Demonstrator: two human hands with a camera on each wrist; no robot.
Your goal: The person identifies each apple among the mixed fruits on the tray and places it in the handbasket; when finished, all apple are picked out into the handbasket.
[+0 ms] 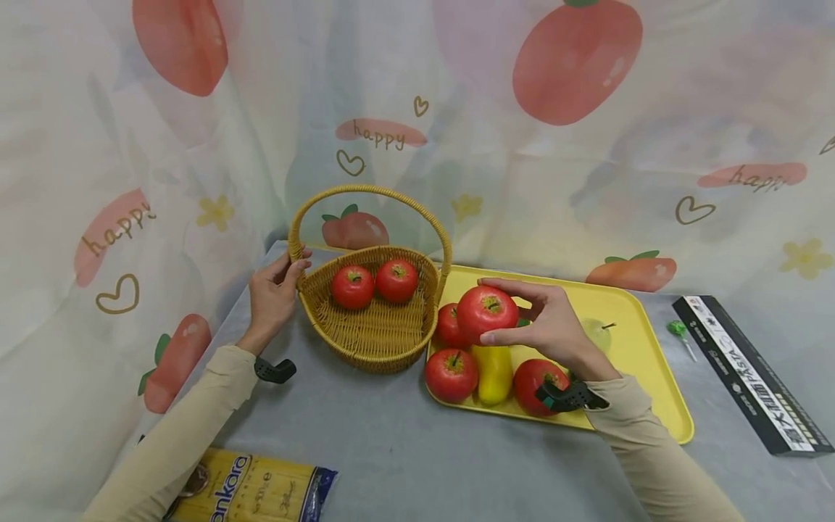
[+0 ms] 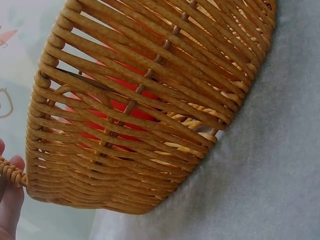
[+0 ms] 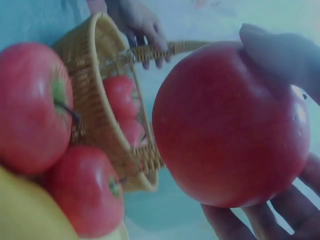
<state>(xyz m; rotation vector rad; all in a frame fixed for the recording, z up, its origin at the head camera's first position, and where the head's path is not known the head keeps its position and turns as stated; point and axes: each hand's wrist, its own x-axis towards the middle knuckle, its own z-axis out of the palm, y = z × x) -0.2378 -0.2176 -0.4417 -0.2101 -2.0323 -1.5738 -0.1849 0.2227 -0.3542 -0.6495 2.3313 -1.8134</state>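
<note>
red apple (image 1: 484, 313) | held aloft | wicker basket (image 1: 372, 332) | upright, two apples (image 1: 353, 288) inside

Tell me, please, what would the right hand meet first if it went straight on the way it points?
The right hand, holding a red apple, would probably meet the basket handle's right side first; depth is unclear.
</note>
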